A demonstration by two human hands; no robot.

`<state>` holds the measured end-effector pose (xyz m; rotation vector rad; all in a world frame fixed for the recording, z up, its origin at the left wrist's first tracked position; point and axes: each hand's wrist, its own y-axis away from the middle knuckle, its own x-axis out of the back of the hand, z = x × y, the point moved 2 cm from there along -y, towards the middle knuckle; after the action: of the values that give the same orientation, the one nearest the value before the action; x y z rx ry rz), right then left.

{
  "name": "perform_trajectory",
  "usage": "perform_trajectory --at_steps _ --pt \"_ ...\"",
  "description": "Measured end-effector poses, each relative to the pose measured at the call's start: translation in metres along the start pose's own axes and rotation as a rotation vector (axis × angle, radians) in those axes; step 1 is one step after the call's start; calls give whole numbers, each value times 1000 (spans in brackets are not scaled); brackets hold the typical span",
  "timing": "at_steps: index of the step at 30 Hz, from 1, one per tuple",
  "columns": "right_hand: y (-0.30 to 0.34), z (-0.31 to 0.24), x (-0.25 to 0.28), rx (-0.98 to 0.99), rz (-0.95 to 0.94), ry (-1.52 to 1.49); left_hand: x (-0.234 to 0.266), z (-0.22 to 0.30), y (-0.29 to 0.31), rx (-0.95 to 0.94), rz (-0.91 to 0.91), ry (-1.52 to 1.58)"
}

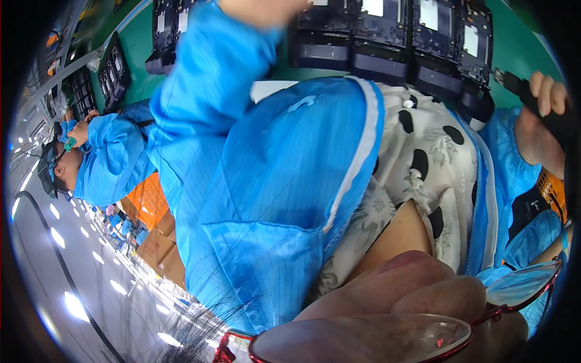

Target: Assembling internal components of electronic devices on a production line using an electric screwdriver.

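Note:
My left hand [263, 11] is at the top edge, smeared by motion and partly cut off, so its fingers do not show clearly. It is nearest the row of black electronic housings [378, 68], which have white rectangular patches inside. On the far right, my right hand [541, 130] is wrapped round a black elongated tool [519, 86] with a short metal tip. That tip points left, close to the rightmost black housing [475, 51]. The tool's exact kind cannot be made out, and its back end runs into the dark rim.
The housings lie on a green work surface [136, 45], with more black frames [114, 72] at the left. A co-worker in blue [115, 157] is at the left, near an orange crate [148, 199] and cardboard boxes [158, 251]. Another blue sleeve [538, 239] shows at the right.

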<state>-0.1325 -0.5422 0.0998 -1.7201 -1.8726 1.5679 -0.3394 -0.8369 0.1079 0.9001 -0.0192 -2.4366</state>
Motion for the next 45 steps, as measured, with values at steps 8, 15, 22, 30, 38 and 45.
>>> perform_trajectory --at_steps 8,15,22,30,38,45 --pt "-19 16 -31 30 43 101 -36 -113 2 322 56 336" --pt "-17 6 -54 71 137 318 -41 -118 -6 284 -29 279" --pt "-22 8 -59 86 168 388 -32 -123 -9 266 -186 365" --pt "-19 12 -63 67 182 429 -39 -118 0 220 -96 -19" --pt "-17 17 -64 53 190 458 -43 -129 0 346 -8 63" --pt "-16 20 -67 35 192 464 -43 -130 2 256 -60 -64"
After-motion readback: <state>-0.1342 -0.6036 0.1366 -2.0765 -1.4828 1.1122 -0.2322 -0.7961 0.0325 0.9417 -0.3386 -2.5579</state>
